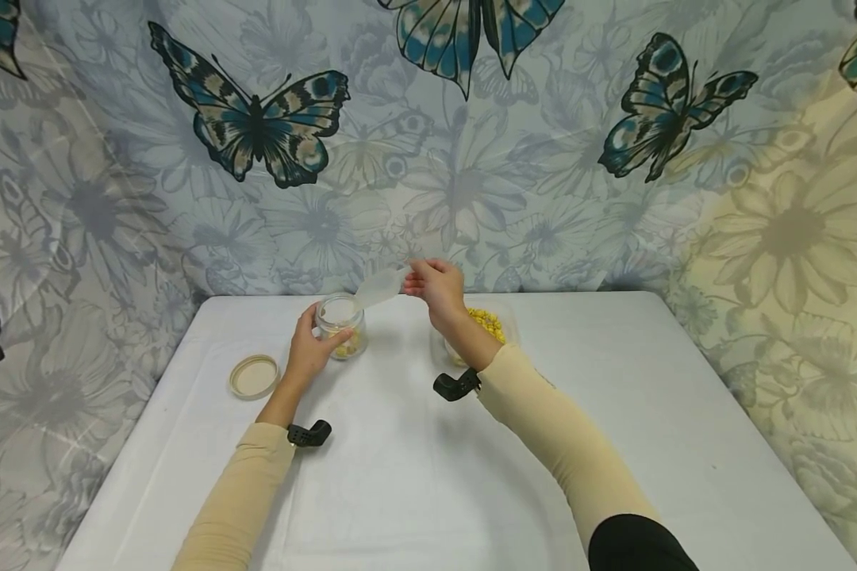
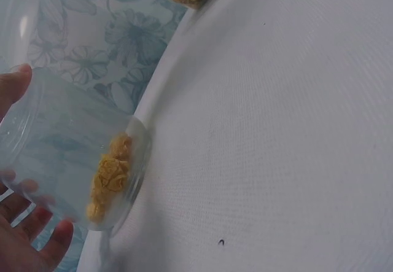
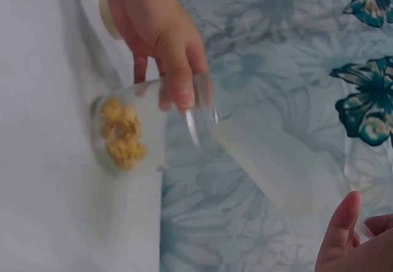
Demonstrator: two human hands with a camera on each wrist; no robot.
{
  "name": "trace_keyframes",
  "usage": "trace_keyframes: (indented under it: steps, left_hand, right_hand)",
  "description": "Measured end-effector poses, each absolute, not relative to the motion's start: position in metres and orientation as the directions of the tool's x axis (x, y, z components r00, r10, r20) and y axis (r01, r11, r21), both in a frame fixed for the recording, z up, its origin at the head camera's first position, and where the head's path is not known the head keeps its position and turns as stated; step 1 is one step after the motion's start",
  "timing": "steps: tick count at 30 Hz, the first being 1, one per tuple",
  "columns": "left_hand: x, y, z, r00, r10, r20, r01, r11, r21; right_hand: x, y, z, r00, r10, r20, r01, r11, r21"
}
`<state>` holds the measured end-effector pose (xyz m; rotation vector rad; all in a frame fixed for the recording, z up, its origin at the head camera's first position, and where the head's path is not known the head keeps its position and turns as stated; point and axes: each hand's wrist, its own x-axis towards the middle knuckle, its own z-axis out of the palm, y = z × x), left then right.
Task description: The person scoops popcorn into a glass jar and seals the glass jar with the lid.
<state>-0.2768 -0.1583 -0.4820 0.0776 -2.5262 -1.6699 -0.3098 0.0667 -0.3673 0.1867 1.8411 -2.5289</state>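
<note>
Slanting downward, the scoop points left toward the upright jar.

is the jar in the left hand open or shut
Open: the jar has an uncovered mouth, and a round lid lies on the table.

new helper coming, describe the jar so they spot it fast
Near the far edge of the white table, the left hand grips the jar. It is round and clear; unlike the fuller container to its right, it has yellow pieces only near the bottom.
</note>
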Motion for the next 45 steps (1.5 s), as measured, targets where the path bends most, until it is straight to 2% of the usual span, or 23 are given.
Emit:
trace_keyframes:
  steps: [17, 28, 45]
  left_hand:
    - [-0.277, -0.158, -0.481, -0.992, -0.103, 0.067, 0.021, 0.392, 0.920]
    - [-0.278, -0.156, -0.484, -0.992, -0.109, 0.069, 0.021, 0.392, 0.920]
    - [-0.278, -0.158, -0.487, -0.987, -0.130, 0.091, 0.034, 0.387, 0.921]
  right_hand:
    - [-0.307, 0.075, -0.372, -0.986, 0.058, -0.155, 0.125, -0.351, -0.928]
    - [-0.307, 0.078, -0.381, -0.981, 0.073, -0.180, 0.149, -0.312, -0.938]
    - [-0.307, 0.088, -0.386, -0.985, 0.032, -0.170, 0.146, -0.371, -0.917]
